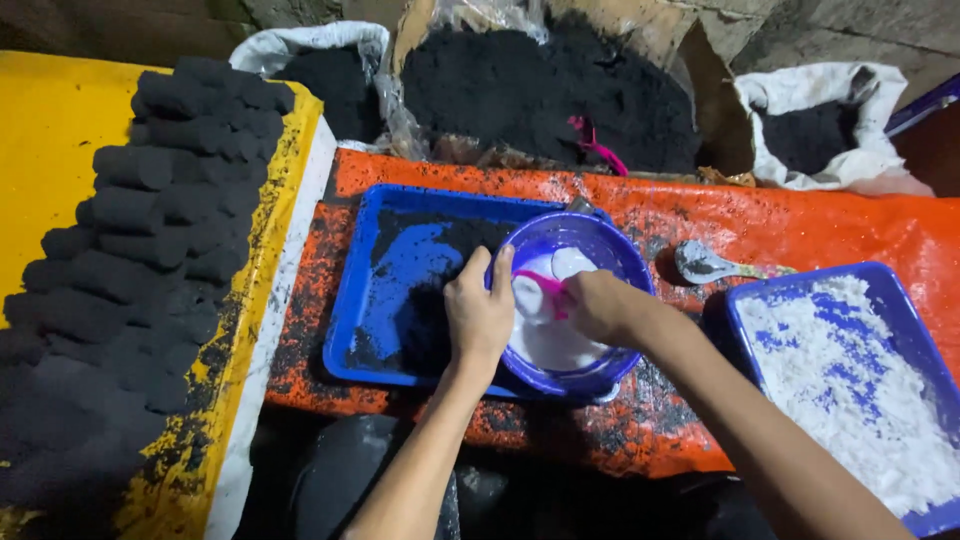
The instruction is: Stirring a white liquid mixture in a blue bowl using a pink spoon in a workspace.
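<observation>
Left hand [478,315] grips the rim of a purple bowl [600,250] of white paste, right hand [598,305] stirs with a pink spoon [545,285]. Black cylinders [150,230] stacked alongside.

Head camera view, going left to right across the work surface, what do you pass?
Stacked black briquettes → blue tray dusted with black powder → left hand → purple bowl → grey scoop → blue tray of white powder.
</observation>
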